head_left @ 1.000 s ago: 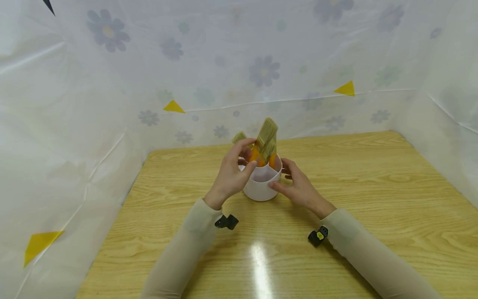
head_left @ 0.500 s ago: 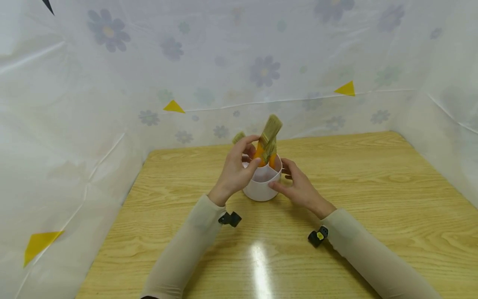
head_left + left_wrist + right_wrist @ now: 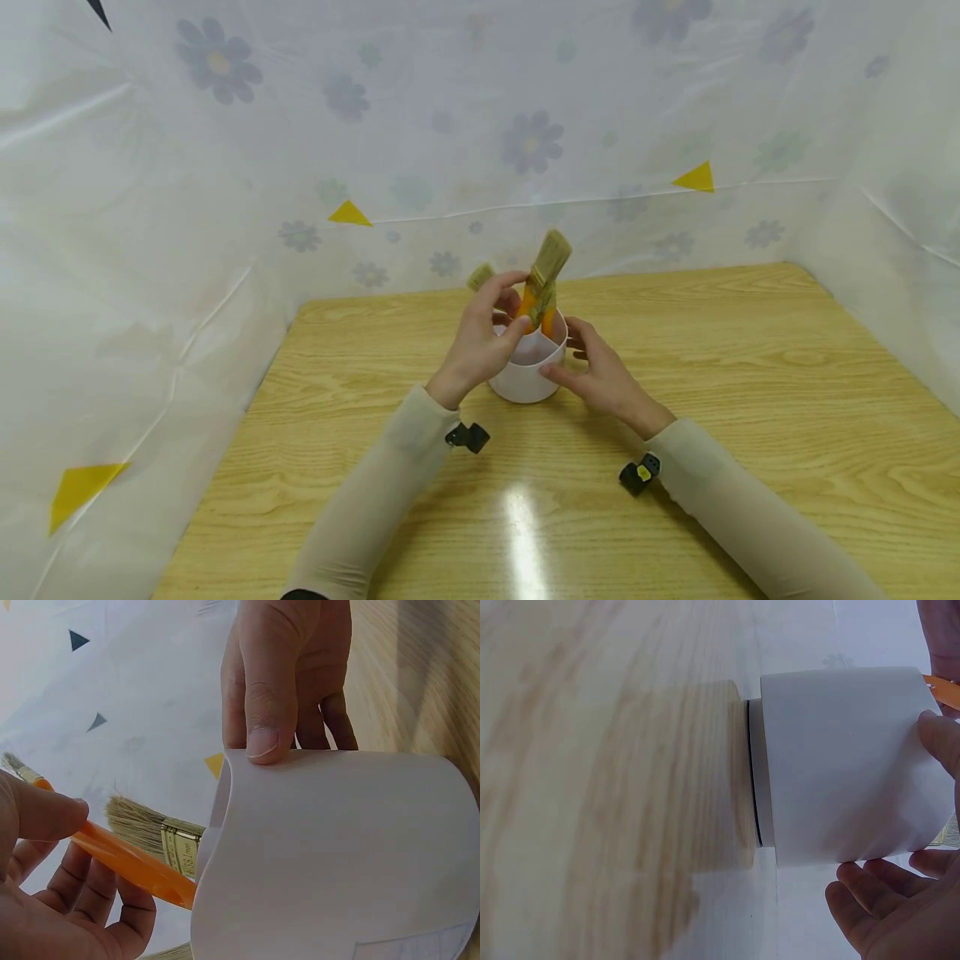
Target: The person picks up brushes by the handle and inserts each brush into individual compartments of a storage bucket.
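A white divided pen holder [image 3: 521, 383] stands on the table with several paintbrushes in it, bristles up. My left hand [image 3: 480, 337] pinches the orange handle of a flat paintbrush [image 3: 135, 862] between thumb and fingers. That brush leans to the right, its bristles high above the rim, its lower handle hidden inside the holder. My right hand [image 3: 600, 379] grips the holder's right side, thumb at the front near the rim, fingers round the back. Beside the held brush, a second paintbrush [image 3: 178, 844] sits low, its ferrule at the rim.
Bristles of another brush [image 3: 480, 277] show behind my left hand. The wood-grain table [image 3: 720, 358] reaches back to a pale floral plastic sheet [image 3: 435, 150], which also hangs at both sides. Yellow triangles [image 3: 349, 213] are stuck on the sheet.
My left hand has moved slightly right, and the held paintbrush has tipped to the right and turned a little. My right hand and the holder have stayed in place.
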`<state>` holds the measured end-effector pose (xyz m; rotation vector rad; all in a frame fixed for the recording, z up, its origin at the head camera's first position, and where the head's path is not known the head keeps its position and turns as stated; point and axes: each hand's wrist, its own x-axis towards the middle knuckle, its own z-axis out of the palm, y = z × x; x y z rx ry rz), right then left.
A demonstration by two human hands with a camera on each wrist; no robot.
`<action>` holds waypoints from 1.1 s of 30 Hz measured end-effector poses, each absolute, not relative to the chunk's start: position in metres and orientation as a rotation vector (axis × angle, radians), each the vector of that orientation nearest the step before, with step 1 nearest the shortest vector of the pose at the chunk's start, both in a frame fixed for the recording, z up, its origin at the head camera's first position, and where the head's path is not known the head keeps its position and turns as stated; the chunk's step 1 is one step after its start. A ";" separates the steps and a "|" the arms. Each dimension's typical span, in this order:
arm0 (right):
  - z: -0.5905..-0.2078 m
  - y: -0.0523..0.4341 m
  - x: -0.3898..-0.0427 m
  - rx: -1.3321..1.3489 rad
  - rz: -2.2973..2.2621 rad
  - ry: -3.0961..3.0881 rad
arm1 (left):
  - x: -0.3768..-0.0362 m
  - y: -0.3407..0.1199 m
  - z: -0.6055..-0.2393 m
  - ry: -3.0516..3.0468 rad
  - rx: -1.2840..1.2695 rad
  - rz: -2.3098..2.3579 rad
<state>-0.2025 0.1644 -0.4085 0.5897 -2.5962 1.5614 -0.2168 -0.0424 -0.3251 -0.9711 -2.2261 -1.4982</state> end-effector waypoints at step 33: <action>-0.408 0.164 -0.203 0.583 1.552 -2.603 | -0.219 -0.043 -0.344 -2.243 -0.986 -1.424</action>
